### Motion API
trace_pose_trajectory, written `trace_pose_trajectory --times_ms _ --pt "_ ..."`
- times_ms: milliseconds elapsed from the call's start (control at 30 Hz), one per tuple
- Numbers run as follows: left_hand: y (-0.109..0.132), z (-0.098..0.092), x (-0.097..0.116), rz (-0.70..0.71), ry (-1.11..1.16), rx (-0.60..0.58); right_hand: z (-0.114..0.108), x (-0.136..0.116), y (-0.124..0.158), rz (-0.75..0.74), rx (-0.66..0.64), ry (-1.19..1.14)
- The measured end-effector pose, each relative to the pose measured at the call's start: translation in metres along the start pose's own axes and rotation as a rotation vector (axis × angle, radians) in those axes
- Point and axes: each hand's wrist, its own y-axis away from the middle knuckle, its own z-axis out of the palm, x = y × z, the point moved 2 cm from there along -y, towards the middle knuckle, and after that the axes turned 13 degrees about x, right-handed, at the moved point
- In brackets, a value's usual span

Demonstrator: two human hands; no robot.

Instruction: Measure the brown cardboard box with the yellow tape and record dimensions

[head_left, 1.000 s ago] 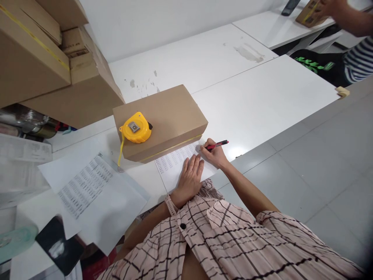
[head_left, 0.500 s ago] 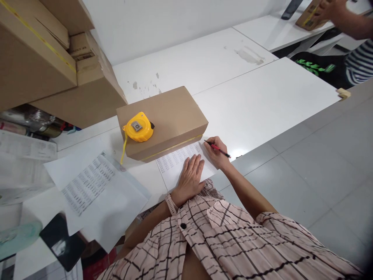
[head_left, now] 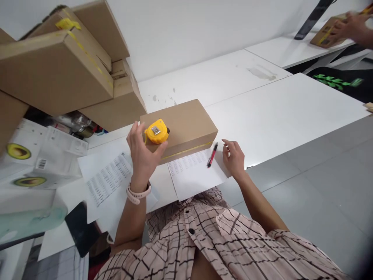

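A yellow tape measure (head_left: 157, 131) rests on top of a closed brown cardboard box (head_left: 189, 120). My left hand (head_left: 144, 153) is open around the near left end of the box, thumb and fingers spread on either side of the tape measure; whether it touches the tape measure I cannot tell. My right hand (head_left: 234, 157) is open with its fingers loosely bent, just right of a red and black pen (head_left: 212, 155). The pen lies on a printed sheet (head_left: 198, 179), which is partly hidden under the box.
Stacked cardboard boxes (head_left: 87, 74) stand at the left. More printed papers (head_left: 110, 182), a black phone-like slab (head_left: 81, 229) and a white carton with avocado pictures (head_left: 35, 155) lie below them. At the far right another person's hand (head_left: 349, 29) is on a box (head_left: 326, 33).
My right hand has let go of the pen, which now lies on the sheet. My left hand has left the sheet and moved up to the tape measure. The view has shifted left.
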Motion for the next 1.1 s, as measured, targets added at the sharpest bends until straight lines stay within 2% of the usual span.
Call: trace_pose_trajectory --times_ms 67,133,200,233,267,333,400,433,500,567,633,700,800,900,1000,1100 --pt "-0.01 0.013 -0.01 -0.076 -0.03 -0.109 -0.012 -0.015 -0.006 0.014 0.101 -0.063" --pt "-0.012 0.018 -0.01 -0.135 0.013 -0.125 -0.025 -0.035 -0.014 0.023 0.192 -0.146" --pt "-0.011 0.016 -0.002 -0.175 0.163 -0.118 -0.035 -0.06 -0.023 0.061 0.237 -0.271" --pt "-0.009 0.013 0.004 -0.198 0.274 -0.143 -0.039 -0.073 -0.029 0.102 0.217 -0.36" --pt "-0.007 0.01 0.009 -0.229 0.395 -0.191 -0.04 -0.086 -0.035 0.156 0.149 -0.475" --pt "-0.004 0.004 0.017 -0.324 0.598 -0.309 -0.036 -0.112 -0.047 0.295 -0.12 -0.758" --pt "-0.002 -0.001 0.02 -0.415 0.686 -0.39 -0.028 -0.134 -0.057 0.408 -0.41 -0.99" --pt "-0.001 -0.002 0.019 -0.448 0.695 -0.408 -0.025 -0.143 -0.061 0.451 -0.515 -1.071" --pt "0.001 -0.004 0.015 -0.492 0.688 -0.422 -0.019 -0.156 -0.067 0.511 -0.628 -1.166" --pt "0.002 -0.007 0.011 -0.517 0.682 -0.411 -0.015 -0.163 -0.071 0.547 -0.673 -1.202" --pt "0.0 -0.009 0.007 -0.535 0.686 -0.391 -0.011 -0.165 -0.077 0.558 -0.684 -1.186" --pt "-0.006 -0.014 0.001 -0.548 0.686 -0.349 -0.008 -0.161 -0.09 0.532 -0.624 -1.14" --pt "-0.024 -0.025 -0.017 -0.569 0.686 -0.201 0.0 -0.141 -0.123 0.455 -0.422 -1.065" --pt "-0.044 -0.039 -0.05 -0.625 0.645 -0.062 0.013 -0.111 -0.155 0.473 -0.266 -1.0" --pt "-0.054 -0.049 -0.085 -0.7 0.55 -0.062 0.031 -0.084 -0.17 0.571 -0.199 -0.92" --pt "-0.053 -0.055 -0.109 -0.764 0.47 -0.101 0.048 -0.07 -0.167 0.656 -0.168 -0.79"
